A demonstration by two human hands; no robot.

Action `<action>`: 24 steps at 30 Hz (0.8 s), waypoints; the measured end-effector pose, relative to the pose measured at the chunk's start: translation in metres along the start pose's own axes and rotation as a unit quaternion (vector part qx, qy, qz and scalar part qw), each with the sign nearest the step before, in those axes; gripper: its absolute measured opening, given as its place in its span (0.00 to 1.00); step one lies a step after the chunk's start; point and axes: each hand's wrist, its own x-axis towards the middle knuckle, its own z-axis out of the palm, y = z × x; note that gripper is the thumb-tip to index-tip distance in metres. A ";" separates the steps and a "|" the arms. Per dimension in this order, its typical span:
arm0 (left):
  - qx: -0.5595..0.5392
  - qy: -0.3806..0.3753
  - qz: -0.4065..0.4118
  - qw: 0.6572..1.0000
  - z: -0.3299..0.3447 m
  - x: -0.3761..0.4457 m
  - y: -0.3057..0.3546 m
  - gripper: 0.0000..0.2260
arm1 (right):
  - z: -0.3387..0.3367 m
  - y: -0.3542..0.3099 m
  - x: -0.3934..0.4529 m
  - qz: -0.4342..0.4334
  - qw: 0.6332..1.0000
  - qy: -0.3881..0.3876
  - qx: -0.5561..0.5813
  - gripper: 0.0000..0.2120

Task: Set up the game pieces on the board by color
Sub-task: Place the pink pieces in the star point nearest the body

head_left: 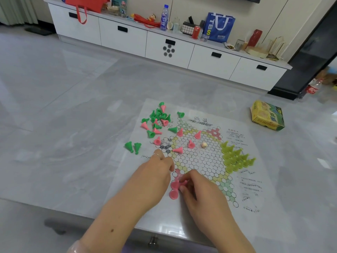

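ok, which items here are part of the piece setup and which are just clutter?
In play: board, pink pieces, green pieces, yellow-green pieces, both hands.
Clutter: game box, small bead, cabinet with bottles, cans and bags.

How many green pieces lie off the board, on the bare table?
2: both green pieces lie side by side left of the board. The other green ones are piled on its far-left corner.

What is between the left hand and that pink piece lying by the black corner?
Nothing visible. The left hand sits just below the lying pink piece, with only bare board circles between them.
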 end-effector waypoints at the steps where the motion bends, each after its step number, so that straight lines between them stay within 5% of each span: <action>1: -0.016 -0.007 0.002 1.000 -0.003 -0.001 0.001 0.09 | 0.001 0.000 0.000 0.001 1.000 0.000 0.001 0.09; 7: -0.095 -0.010 0.028 0.995 -0.012 -0.005 0.000 0.02 | -0.005 0.004 -0.005 0.017 0.999 -0.015 0.025 0.10; 11: -0.032 -0.032 0.083 0.995 -0.009 -0.005 -0.009 0.08 | -0.006 0.009 -0.005 0.012 1.000 0.001 0.024 0.04; 24: -0.002 0.016 0.084 0.996 0.001 0.002 -0.010 0.03 | 0.000 0.007 -0.004 -0.004 1.000 0.009 0.005 0.02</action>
